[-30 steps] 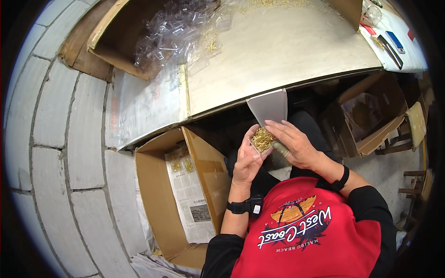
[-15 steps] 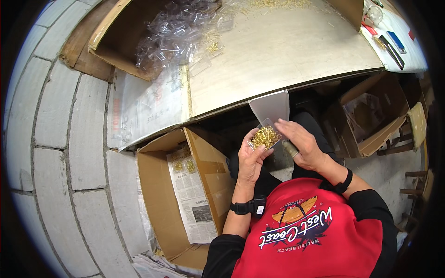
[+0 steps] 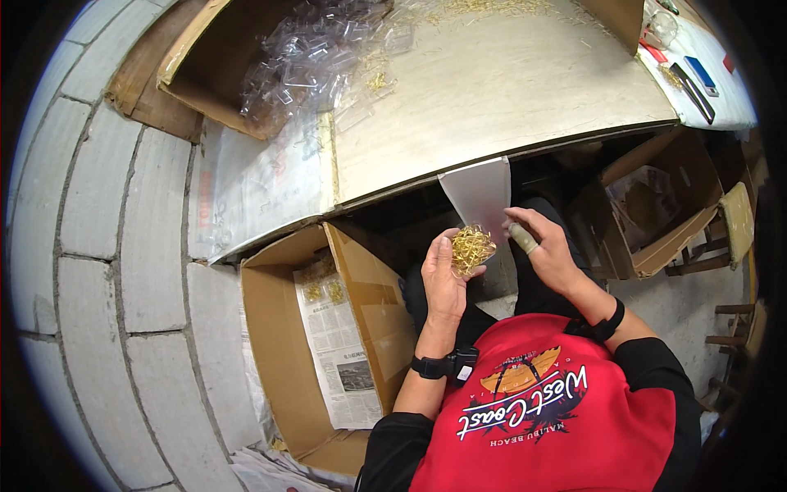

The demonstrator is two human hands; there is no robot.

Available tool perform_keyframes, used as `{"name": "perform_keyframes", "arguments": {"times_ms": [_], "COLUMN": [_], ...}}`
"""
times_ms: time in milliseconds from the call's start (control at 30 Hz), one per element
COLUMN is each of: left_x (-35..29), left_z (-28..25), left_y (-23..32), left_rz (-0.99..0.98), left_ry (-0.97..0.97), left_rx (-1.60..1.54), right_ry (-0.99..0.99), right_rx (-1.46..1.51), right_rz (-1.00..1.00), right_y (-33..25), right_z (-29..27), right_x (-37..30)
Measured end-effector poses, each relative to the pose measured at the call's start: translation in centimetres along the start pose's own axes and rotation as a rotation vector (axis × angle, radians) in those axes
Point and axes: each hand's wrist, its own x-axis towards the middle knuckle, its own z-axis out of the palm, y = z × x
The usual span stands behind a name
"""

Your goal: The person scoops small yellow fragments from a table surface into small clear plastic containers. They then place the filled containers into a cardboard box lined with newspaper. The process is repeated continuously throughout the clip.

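Left hand [image 3: 445, 284]: gripping one heap of gold wires [image 3: 472, 249]. Right hand [image 3: 548, 248]: half-curled, nearby; cannot tell whether holding anything.

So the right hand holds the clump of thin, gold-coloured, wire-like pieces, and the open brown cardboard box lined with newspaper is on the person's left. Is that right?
Not quite: the head view shows the left hand holding that clump, not the right hand. The box is indeed on the left.

White lettering [image 3: 523, 400] on red garment [image 3: 607, 426], dark print [image 3: 322, 328] on newspaper [image 3: 340, 353], reddish characters [image 3: 205, 197] on whitish sheet [image 3: 254, 197]
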Motion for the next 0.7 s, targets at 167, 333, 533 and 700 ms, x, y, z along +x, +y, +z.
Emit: {"name": "perform_keyframes", "arguments": {"times_ms": [167, 333, 533, 700], "left_x": [-0.2, -0.1, 0.3, 0.4], "left_z": [0.5, 0.4, 0.6, 0.1], "left_y": [-0.3, -0.8, -1.2, -1.0], "left_rz": [0.007, -0.015, -0.038, -0.041], "left_ry": [0.007, 0.005, 0.027, 0.061], "left_rx": [0.044, 0.068, 0.104, 0.048], "right_ry": [-0.137, -0.140, -0.046, 0.040], "right_rx": [0.306, 0.224, -0.150, -0.309], "right_rz": [0.281, 0.358, 0.218, -0.119], "right_y": [1.3, 0.9, 1.4, 0.7], "right_z": [0.4, 0.8, 2.0, 0.9], "right_x": [0.4, 1.3, 1.1, 0.9]}}
